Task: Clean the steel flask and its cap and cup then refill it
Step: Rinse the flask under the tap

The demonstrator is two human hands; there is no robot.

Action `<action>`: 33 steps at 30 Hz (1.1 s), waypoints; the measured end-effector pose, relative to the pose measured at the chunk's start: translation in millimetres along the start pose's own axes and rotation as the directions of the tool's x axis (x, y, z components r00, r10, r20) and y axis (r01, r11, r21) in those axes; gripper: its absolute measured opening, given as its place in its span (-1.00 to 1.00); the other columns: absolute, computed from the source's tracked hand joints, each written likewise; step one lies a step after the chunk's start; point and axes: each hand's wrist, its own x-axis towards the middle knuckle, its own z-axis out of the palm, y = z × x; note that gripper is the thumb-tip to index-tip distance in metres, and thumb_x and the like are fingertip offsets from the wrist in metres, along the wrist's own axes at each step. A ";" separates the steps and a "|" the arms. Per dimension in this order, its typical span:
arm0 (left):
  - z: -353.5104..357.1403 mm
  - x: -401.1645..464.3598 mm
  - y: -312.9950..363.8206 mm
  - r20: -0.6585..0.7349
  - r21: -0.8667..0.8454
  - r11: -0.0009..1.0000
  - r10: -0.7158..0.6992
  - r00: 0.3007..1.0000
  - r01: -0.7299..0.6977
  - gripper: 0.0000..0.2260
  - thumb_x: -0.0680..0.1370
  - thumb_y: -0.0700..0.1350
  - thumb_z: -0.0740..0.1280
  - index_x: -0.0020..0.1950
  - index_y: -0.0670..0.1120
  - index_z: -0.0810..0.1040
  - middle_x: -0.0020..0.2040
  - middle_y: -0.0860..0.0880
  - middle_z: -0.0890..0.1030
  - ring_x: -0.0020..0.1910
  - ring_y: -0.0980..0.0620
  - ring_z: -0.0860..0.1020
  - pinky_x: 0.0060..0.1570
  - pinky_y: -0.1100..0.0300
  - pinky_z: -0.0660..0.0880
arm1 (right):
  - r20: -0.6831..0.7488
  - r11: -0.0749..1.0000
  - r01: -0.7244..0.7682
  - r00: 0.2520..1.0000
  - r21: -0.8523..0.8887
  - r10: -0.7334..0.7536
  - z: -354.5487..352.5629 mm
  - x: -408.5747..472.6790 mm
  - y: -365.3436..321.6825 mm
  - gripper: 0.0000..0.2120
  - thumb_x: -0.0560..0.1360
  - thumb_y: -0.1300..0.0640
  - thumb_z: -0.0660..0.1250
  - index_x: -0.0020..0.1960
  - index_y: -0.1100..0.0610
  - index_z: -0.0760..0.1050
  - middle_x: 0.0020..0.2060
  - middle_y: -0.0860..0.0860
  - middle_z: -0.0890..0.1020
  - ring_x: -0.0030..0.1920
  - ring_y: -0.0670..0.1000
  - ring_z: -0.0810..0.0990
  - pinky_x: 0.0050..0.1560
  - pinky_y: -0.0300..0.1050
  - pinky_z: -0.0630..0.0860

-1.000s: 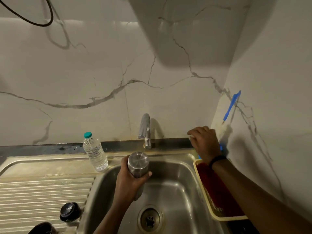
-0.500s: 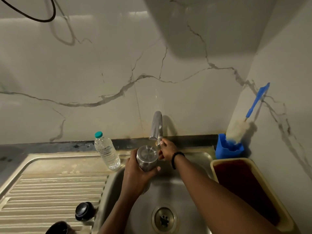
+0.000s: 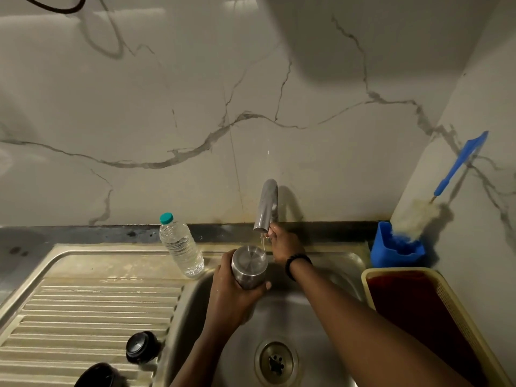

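Since a second ago, the right hand [image 3: 283,244] has been moved from the corner to the tap [image 3: 266,206], fingers on it. The flask [image 3: 249,266], gripped by the left hand [image 3: 233,297] over the sink [image 3: 321,275], is likely wet and slippery; best held mid-body.

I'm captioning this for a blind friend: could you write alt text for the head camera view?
Over a steel sink, the left hand grips a round steel flask under a thin stream from the chrome tap, while the right hand holds something at the tap's side. A clear plastic water bottle with a teal cap stands beside the basin.
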 end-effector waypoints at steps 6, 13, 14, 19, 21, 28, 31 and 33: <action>7.7 -0.9 1.4 0.036 -0.011 1.000 -0.014 0.999 0.014 -0.33 0.22 0.16 0.61 0.24 0.23 0.38 0.16 0.14 0.59 0.15 0.16 0.56 0.14 0.02 0.57 | 0.029 0.998 0.030 0.999 -0.062 -0.028 -4.4 2.6 -0.1 -0.76 0.67 -0.07 -0.01 0.09 -0.07 0.42 0.03 0.10 0.62 -0.01 0.17 0.61 0.02 0.16 0.60; 12.2 3.5 1.5 0.053 -0.033 0.999 -0.015 0.999 0.016 -0.32 0.25 0.07 0.65 0.25 0.24 0.38 0.17 0.15 0.58 0.16 0.17 0.56 0.14 0.16 0.55 | 0.018 0.994 0.070 0.997 -0.084 -0.069 -8.8 0.7 -3.4 -0.81 0.68 0.00 0.03 0.10 -0.02 0.40 -0.04 0.09 0.60 -0.10 0.09 0.56 -0.07 -0.02 0.53; 11.6 4.4 1.8 0.054 -0.053 0.998 -0.021 0.998 0.024 -0.31 0.26 0.05 0.66 0.28 0.21 0.38 0.18 0.15 0.59 0.16 0.18 0.56 0.13 0.18 0.54 | 0.002 0.998 0.070 0.998 0.001 -0.070 -6.9 -2.8 -2.4 -0.79 0.67 0.01 0.06 0.22 -0.04 0.40 -0.01 0.08 0.61 -0.07 0.10 0.60 -0.02 0.05 0.58; 5.5 9.1 4.9 0.090 -0.196 0.977 -0.069 0.994 0.086 -0.32 0.30 -0.06 0.66 0.31 0.12 0.40 0.17 0.11 0.62 0.17 0.22 0.59 0.10 0.26 0.56 | 0.138 0.931 0.022 0.987 0.365 -0.077 -16.8 -55.4 10.6 -0.69 0.60 0.20 0.22 0.23 -0.15 0.39 0.05 -0.09 0.59 0.14 -0.06 0.59 0.18 -0.04 0.57; 4.7 8.4 5.5 0.110 -0.248 0.962 -0.089 0.990 0.114 -0.32 0.31 -0.11 0.65 0.31 0.11 0.39 0.18 0.10 0.62 0.17 0.20 0.60 0.14 0.25 0.56 | 0.449 0.953 0.037 0.876 0.302 -0.176 -29.1 -84.9 16.8 -0.66 0.58 0.30 0.25 0.17 -0.12 0.37 0.01 -0.22 0.54 0.04 -0.39 0.54 0.07 -0.41 0.50; 16.3 1.7 33.4 0.272 -0.441 0.858 -0.153 0.950 0.265 -0.30 0.25 0.12 0.59 0.33 0.09 0.41 0.13 0.16 0.65 0.15 0.17 0.62 0.01 0.29 0.59 | 0.207 0.857 0.152 0.936 0.492 -0.285 -8.3 -102.8 25.4 -0.24 0.27 0.01 0.56 0.40 0.01 0.34 0.26 -0.08 0.56 0.27 -0.15 0.52 0.23 -0.24 0.48; 17.6 4.5 41.2 0.274 -0.463 0.834 -0.186 0.944 0.299 -0.40 0.31 0.19 0.53 0.31 0.13 0.47 0.13 0.15 0.66 0.13 0.16 0.63 0.05 0.17 0.62 | 0.127 0.869 0.170 0.958 0.464 -0.256 -8.5 -104.6 24.6 -0.23 0.27 0.04 0.58 0.39 -0.12 0.31 0.24 -0.16 0.56 0.25 -0.19 0.52 0.20 -0.23 0.52; 18.6 6.8 43.9 0.292 -0.473 0.816 -0.210 0.933 0.332 -0.47 0.35 0.12 0.53 0.29 0.13 0.51 0.11 0.11 0.68 0.11 0.14 0.65 0.05 0.12 0.62 | 0.099 0.867 0.177 0.963 0.465 -0.249 -9.4 -101.7 26.6 -0.24 0.30 0.16 0.58 0.39 -0.10 0.31 0.22 -0.14 0.57 0.23 -0.18 0.54 0.16 -0.23 0.54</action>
